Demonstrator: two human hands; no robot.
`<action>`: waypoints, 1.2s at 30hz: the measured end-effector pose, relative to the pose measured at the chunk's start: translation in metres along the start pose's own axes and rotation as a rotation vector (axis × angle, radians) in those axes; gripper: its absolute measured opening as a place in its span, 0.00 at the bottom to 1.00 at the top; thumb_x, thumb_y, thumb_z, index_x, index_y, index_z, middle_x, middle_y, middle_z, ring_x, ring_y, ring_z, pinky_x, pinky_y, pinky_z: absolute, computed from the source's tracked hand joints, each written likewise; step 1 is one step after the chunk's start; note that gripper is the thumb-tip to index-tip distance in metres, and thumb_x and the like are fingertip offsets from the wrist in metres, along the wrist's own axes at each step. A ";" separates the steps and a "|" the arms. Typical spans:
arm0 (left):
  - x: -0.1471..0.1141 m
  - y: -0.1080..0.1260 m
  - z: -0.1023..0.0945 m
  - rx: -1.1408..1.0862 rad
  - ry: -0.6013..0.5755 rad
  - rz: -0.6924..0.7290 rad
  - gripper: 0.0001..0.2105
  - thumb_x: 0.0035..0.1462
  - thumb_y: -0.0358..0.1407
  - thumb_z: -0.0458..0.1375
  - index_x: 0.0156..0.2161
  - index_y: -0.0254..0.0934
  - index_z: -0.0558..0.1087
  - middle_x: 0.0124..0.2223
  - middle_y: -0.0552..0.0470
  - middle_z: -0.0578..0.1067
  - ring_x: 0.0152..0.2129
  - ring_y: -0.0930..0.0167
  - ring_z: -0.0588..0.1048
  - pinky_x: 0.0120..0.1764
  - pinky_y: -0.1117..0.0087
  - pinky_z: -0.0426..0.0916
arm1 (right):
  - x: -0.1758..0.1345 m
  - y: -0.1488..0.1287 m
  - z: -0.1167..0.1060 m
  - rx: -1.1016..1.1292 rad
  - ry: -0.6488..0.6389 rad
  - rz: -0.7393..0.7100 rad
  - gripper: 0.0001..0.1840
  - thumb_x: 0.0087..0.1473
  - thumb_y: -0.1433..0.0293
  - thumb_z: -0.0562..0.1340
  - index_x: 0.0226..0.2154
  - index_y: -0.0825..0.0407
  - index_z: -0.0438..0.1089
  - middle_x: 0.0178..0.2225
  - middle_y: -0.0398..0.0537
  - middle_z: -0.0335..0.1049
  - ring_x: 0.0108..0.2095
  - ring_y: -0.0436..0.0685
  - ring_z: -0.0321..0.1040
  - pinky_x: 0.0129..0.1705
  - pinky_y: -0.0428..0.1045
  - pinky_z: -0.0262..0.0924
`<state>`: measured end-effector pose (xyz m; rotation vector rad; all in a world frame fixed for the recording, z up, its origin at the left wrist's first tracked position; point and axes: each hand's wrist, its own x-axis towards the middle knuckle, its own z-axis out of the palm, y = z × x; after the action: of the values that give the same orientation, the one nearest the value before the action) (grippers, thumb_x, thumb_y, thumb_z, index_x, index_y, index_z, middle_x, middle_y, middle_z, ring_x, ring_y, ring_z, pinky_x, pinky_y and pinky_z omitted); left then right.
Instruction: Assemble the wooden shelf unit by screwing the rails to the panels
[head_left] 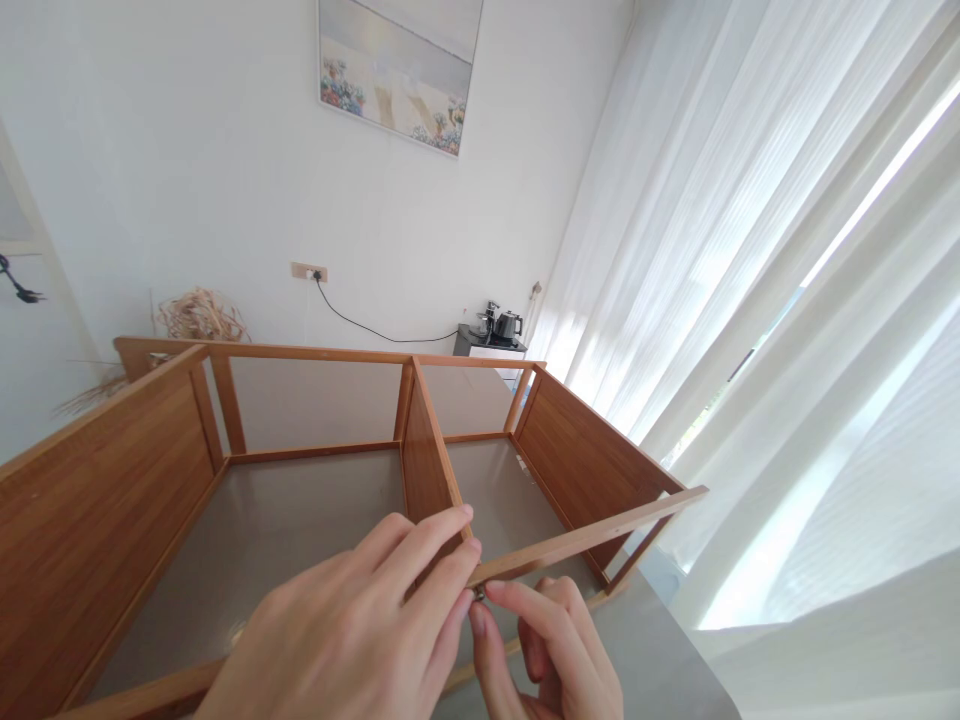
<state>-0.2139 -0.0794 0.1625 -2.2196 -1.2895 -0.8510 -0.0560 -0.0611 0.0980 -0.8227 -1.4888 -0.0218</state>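
Note:
A wooden cabinet frame (315, 352) with reddish-brown side panels lies in front of me. Its upright divider (429, 430) meets the near rail (592, 538) just where both hands come together. My left hand (360, 620) is closed over this joint, its fingers across the divider's near end and the thumb low beside the rail. Between the thumb and forefinger of my right hand (559, 640) is a small dark metal fastener (478, 593), pinched against the rail's outer face. Its exact kind is too small to tell.
The frame rests on a grey tabletop (645, 640). White curtains (720, 250) hang on the right. Behind stand a kettle (509, 325) on a small cabinet and a bundle of dry straw (201, 315). A black cord (375, 330) runs from a wall socket (309, 271).

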 end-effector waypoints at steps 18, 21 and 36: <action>0.005 0.003 -0.020 -0.110 -0.215 -0.042 0.12 0.66 0.29 0.50 0.46 0.43 0.75 0.45 0.52 0.80 0.32 0.69 0.77 0.28 0.72 0.67 | 0.013 -0.008 -0.023 -0.004 -0.257 0.127 0.04 0.61 0.69 0.62 0.36 0.50 0.73 0.24 0.37 0.54 0.24 0.47 0.58 0.26 0.43 0.56; 0.008 0.003 -0.023 -0.138 -0.186 -0.005 0.13 0.65 0.27 0.50 0.41 0.43 0.77 0.49 0.53 0.80 0.35 0.68 0.77 0.30 0.71 0.69 | 0.012 -0.012 -0.033 0.015 -0.272 0.130 0.08 0.64 0.70 0.57 0.41 0.50 0.73 0.26 0.39 0.57 0.26 0.48 0.60 0.28 0.43 0.58; 0.009 0.009 -0.030 -0.144 -0.172 -0.009 0.12 0.65 0.27 0.50 0.43 0.43 0.75 0.49 0.53 0.78 0.39 0.70 0.77 0.30 0.75 0.69 | 0.004 -0.020 -0.059 0.157 -0.525 0.273 0.06 0.68 0.67 0.54 0.45 0.47 0.64 0.40 0.46 0.76 0.39 0.50 0.76 0.24 0.39 0.62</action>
<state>-0.2115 -0.0966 0.1900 -2.4480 -1.3544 -0.7926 -0.0143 -0.1029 0.1179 -0.9401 -1.8219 0.5448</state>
